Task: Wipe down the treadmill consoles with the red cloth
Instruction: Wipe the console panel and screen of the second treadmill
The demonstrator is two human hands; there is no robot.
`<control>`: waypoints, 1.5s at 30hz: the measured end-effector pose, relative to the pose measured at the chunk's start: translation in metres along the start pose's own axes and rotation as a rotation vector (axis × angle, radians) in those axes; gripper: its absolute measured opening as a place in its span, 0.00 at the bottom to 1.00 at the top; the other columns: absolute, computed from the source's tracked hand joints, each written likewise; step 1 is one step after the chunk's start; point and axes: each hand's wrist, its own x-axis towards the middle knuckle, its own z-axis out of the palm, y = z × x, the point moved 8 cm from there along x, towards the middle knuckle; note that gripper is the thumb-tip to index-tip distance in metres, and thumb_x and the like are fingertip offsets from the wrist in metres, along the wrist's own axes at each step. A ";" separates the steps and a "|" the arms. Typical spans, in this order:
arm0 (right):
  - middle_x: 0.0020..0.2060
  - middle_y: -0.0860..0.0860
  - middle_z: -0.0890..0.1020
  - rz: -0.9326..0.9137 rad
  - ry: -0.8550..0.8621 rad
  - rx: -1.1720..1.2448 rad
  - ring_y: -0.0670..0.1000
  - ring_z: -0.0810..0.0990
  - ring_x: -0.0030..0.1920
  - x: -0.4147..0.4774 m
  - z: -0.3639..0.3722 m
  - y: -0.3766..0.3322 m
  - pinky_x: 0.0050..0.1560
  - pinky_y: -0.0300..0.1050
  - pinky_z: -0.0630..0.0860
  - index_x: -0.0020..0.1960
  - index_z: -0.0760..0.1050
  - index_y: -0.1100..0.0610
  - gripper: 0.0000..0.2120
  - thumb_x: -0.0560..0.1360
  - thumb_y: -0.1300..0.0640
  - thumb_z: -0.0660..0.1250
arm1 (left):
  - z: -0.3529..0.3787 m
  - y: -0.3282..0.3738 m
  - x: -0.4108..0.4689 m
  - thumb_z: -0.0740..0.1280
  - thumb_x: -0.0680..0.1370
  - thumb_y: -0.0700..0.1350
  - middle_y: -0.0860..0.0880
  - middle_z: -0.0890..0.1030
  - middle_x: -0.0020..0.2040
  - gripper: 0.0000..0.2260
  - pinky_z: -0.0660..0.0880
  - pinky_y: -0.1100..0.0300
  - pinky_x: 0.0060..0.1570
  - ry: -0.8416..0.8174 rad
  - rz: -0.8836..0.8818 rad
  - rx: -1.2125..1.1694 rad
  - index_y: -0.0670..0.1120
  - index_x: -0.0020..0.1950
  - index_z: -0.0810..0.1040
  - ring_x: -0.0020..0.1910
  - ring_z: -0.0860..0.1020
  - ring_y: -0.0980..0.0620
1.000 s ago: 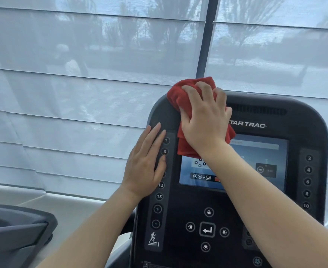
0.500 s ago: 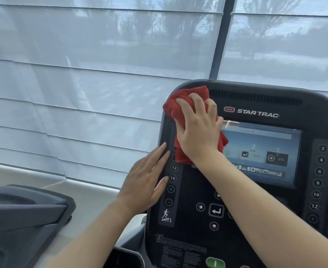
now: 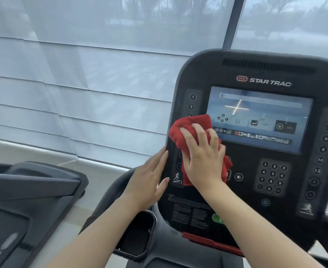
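My right hand point(image 3: 202, 159) lies flat on the red cloth point(image 3: 193, 126), fingers spread and palm down, pressing it against the console point(image 3: 256, 180). The cloth is bunched under my palm at the console's left side, covering the lower left corner of the screen point(image 3: 259, 117) and the middle of the left button column; its upper fold sticks out past my fingertips, and a strip of it shows below my thumb side, near the round keys left of the keypad point(image 3: 272, 176).

My left hand point(image 3: 149, 180) is open and holds nothing. Its fingers lie straight and close together along the console's left edge, fingertips touching the rim just beside the cloth, thumb pointing toward the running-figure icon point(image 3: 177, 177). The two hands are just beside each other without overlapping.

Above the cloth, buttons 1 and 3 of the left column show; the right column runs from 2 to 12 along the console's right edge. The screen is lit and carries a bright cross-shaped glare. The words STAR TRAC stand above it, under a vent slot near the top edge. Small print fills the lower left of the console, with a green button point(image 3: 217, 218) partly hidden by my right forearm and a red strip point(image 3: 207, 241) along the bottom edge.

A second console point(image 3: 23, 190) sits at the left, well apart. Sheer blinds point(image 3: 81, 74) cover the window behind.
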 end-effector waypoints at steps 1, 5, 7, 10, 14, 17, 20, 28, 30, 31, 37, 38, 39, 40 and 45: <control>0.65 0.54 0.72 -0.008 -0.015 -0.002 0.60 0.65 0.63 -0.007 0.001 -0.001 0.47 0.63 0.71 0.65 0.70 0.49 0.25 0.69 0.56 0.71 | 0.002 0.002 -0.001 0.54 0.77 0.53 0.51 0.50 0.77 0.30 0.53 0.62 0.70 0.001 -0.012 -0.019 0.44 0.76 0.51 0.74 0.52 0.55; 0.64 0.53 0.73 0.014 0.002 0.031 0.59 0.64 0.62 0.010 -0.008 0.004 0.48 0.64 0.71 0.64 0.72 0.49 0.23 0.69 0.56 0.71 | 0.005 0.006 0.000 0.55 0.77 0.53 0.52 0.46 0.77 0.31 0.50 0.63 0.70 0.008 -0.045 -0.069 0.45 0.76 0.46 0.74 0.49 0.56; 0.64 0.53 0.72 0.042 0.004 0.030 0.59 0.63 0.63 0.016 -0.009 0.006 0.49 0.64 0.70 0.64 0.71 0.50 0.23 0.70 0.56 0.70 | 0.008 0.005 -0.001 0.53 0.77 0.55 0.51 0.45 0.77 0.32 0.51 0.62 0.70 0.004 -0.052 -0.064 0.46 0.76 0.44 0.75 0.49 0.55; 0.65 0.53 0.72 0.062 0.017 -0.004 0.59 0.64 0.63 -0.007 -0.007 0.006 0.48 0.63 0.71 0.65 0.70 0.49 0.25 0.70 0.56 0.71 | 0.012 0.006 -0.002 0.51 0.76 0.56 0.48 0.46 0.77 0.32 0.53 0.60 0.71 0.002 -0.052 -0.048 0.45 0.76 0.45 0.75 0.49 0.53; 0.64 0.52 0.72 0.061 0.008 -0.028 0.59 0.66 0.62 -0.048 -0.003 0.011 0.47 0.62 0.71 0.64 0.71 0.48 0.25 0.69 0.56 0.72 | 0.014 0.007 -0.001 0.51 0.76 0.56 0.46 0.47 0.77 0.33 0.53 0.60 0.70 0.017 -0.051 -0.047 0.42 0.76 0.47 0.75 0.52 0.50; 0.64 0.52 0.72 0.088 0.017 0.005 0.58 0.64 0.62 -0.025 -0.010 0.019 0.48 0.63 0.70 0.64 0.71 0.48 0.23 0.70 0.55 0.70 | 0.013 0.007 -0.001 0.51 0.76 0.56 0.47 0.46 0.77 0.33 0.53 0.61 0.69 0.030 -0.045 -0.039 0.43 0.76 0.46 0.74 0.53 0.49; 0.65 0.52 0.72 0.132 0.029 0.022 0.58 0.64 0.63 -0.006 -0.014 0.025 0.48 0.63 0.71 0.65 0.70 0.48 0.22 0.72 0.54 0.68 | 0.016 0.007 -0.002 0.50 0.76 0.56 0.47 0.45 0.77 0.32 0.53 0.62 0.68 0.024 -0.055 -0.048 0.42 0.76 0.46 0.74 0.54 0.49; 0.64 0.51 0.72 0.117 0.020 -0.013 0.58 0.65 0.62 -0.048 -0.016 0.038 0.46 0.60 0.71 0.64 0.71 0.47 0.21 0.71 0.54 0.67 | 0.004 0.022 0.011 0.57 0.77 0.50 0.43 0.50 0.76 0.31 0.51 0.59 0.71 0.080 -0.033 0.014 0.37 0.74 0.52 0.74 0.53 0.49; 0.64 0.51 0.72 0.165 0.037 0.009 0.58 0.65 0.62 -0.038 -0.025 0.054 0.47 0.61 0.70 0.64 0.72 0.48 0.21 0.72 0.55 0.69 | -0.006 0.025 0.021 0.62 0.76 0.47 0.44 0.51 0.76 0.31 0.54 0.60 0.69 0.106 -0.015 -0.002 0.42 0.75 0.53 0.73 0.56 0.48; 0.64 0.51 0.72 0.205 0.052 0.021 0.58 0.64 0.62 -0.031 -0.030 0.063 0.47 0.61 0.70 0.64 0.72 0.48 0.22 0.72 0.56 0.69 | -0.011 0.027 0.027 0.64 0.75 0.46 0.45 0.52 0.75 0.31 0.56 0.59 0.69 0.123 -0.007 -0.004 0.43 0.75 0.53 0.73 0.57 0.48; 0.64 0.52 0.71 0.244 0.058 0.006 0.59 0.64 0.63 -0.046 -0.037 0.079 0.49 0.65 0.72 0.65 0.70 0.49 0.22 0.72 0.56 0.69 | -0.001 0.050 0.051 0.65 0.75 0.49 0.42 0.52 0.76 0.31 0.60 0.48 0.69 0.108 -0.028 0.068 0.42 0.74 0.57 0.74 0.54 0.43; 0.64 0.52 0.71 0.242 0.051 -0.005 0.59 0.64 0.63 -0.057 -0.036 0.079 0.48 0.64 0.72 0.65 0.70 0.49 0.21 0.72 0.55 0.67 | 0.004 0.051 0.050 0.65 0.75 0.49 0.43 0.51 0.76 0.31 0.60 0.47 0.69 0.101 -0.049 0.079 0.43 0.75 0.56 0.74 0.52 0.43; 0.64 0.52 0.70 0.239 0.041 -0.015 0.59 0.64 0.63 -0.065 -0.034 0.079 0.48 0.63 0.72 0.65 0.70 0.49 0.21 0.73 0.54 0.65 | 0.007 0.051 0.050 0.65 0.75 0.50 0.43 0.50 0.77 0.32 0.60 0.46 0.69 0.102 -0.065 0.086 0.43 0.75 0.55 0.74 0.51 0.44; 0.64 0.51 0.70 0.235 0.033 -0.021 0.59 0.65 0.62 -0.069 -0.034 0.080 0.48 0.63 0.72 0.65 0.70 0.48 0.21 0.72 0.53 0.64 | 0.008 0.051 0.050 0.65 0.75 0.50 0.43 0.50 0.77 0.32 0.60 0.45 0.69 0.106 -0.073 0.090 0.43 0.75 0.55 0.74 0.50 0.44; 0.64 0.52 0.71 0.254 0.047 0.026 0.58 0.63 0.62 -0.037 -0.042 0.088 0.49 0.64 0.70 0.64 0.71 0.48 0.22 0.71 0.55 0.69 | 0.009 0.054 0.051 0.64 0.75 0.51 0.42 0.49 0.77 0.33 0.58 0.45 0.70 0.101 -0.082 0.102 0.43 0.75 0.54 0.75 0.49 0.43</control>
